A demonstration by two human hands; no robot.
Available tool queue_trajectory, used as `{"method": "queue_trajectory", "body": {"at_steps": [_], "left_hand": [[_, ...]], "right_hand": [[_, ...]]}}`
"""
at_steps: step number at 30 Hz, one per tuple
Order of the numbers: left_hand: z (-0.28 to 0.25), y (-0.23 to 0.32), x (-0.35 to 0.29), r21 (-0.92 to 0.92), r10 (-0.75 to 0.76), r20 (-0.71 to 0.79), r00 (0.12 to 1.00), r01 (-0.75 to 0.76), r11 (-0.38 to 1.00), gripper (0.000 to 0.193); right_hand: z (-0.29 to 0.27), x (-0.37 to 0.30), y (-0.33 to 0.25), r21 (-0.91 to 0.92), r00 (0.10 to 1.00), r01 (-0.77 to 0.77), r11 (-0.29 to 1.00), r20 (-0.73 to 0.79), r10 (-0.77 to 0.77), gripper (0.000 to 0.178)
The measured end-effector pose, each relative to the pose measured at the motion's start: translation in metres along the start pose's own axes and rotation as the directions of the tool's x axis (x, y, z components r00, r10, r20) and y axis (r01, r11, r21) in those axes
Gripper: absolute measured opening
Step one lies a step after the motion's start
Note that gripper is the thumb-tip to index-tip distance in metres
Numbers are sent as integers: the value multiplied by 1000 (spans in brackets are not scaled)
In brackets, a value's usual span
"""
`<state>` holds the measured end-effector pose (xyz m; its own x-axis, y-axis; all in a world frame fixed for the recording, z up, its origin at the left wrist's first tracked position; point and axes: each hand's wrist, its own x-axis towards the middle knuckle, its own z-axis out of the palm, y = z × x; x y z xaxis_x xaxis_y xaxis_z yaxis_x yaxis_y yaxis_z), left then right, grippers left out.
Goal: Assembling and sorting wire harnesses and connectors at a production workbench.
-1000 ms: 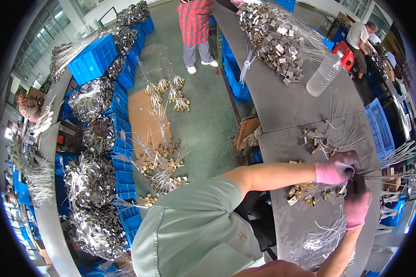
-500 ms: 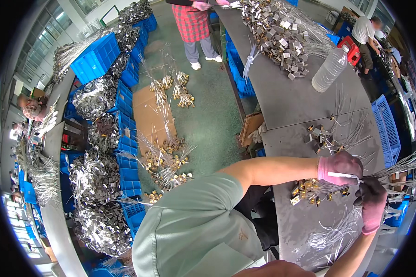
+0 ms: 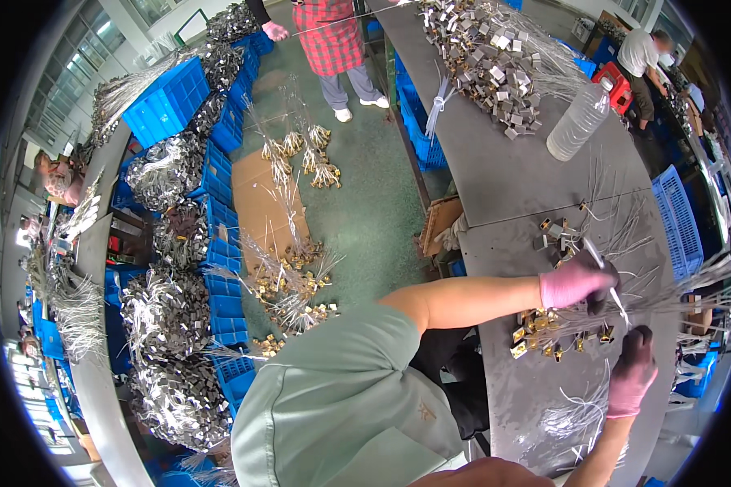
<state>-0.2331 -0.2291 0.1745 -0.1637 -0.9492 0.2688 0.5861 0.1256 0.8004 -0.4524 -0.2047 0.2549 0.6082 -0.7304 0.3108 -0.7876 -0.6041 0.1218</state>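
My left hand (image 3: 581,282), in a pink glove with dark fingers, is closed on a thin white tie strip (image 3: 616,296) above the wire bundle. The strip runs down to the fingertips of my right hand (image 3: 634,375), gloved alike, which are pinched at its lower end. Beneath and between the hands lies a bundle of grey wires (image 3: 666,302), fanning out to the right. At the bundle's left end are gold-coloured metal blocks (image 3: 532,329). My left hand partly hides the wires.
Loose white strips (image 3: 581,414) lie near me. Beyond my left hand are more wired blocks (image 3: 556,234). Farther off stand a clear bottle (image 3: 579,122) and a large heap of metal blocks (image 3: 495,69). Blue crates (image 3: 223,243) line the left. A co-worker in a checked apron (image 3: 329,36) stands ahead.
My hands have moved apart: the left shifted left, the right came down toward me, the white strip stretching between them. The co-worker's hand swung out left with a thin strand.
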Motion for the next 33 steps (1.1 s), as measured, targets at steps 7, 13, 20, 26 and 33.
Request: {"method": "queue_trajectory", "body": {"at_steps": [7,13,20,26,33], "left_hand": [[12,-4,7,-602,-328,76,942,305,738,27],[9,-2,10,562,430,126,894,-422,712,22],[23,-15,5,668,532,374,760,-618,414,19],[13,-18,6,611,507,390,769,-628,482,18],[12,15,-8,113,-67,50,996,61,992,20]], "right_hand": [[1,11,-59,762,995,-24,647,81,-58,6],[-4,-2,-3,621,999,-13,784,49,-22,11],[-37,28,-56,379,942,329,865,-195,-273,22],[-45,41,-46,334,983,181,925,-30,-182,35],[-6,6,-49,609,998,-63,790,18,65,21]]}}
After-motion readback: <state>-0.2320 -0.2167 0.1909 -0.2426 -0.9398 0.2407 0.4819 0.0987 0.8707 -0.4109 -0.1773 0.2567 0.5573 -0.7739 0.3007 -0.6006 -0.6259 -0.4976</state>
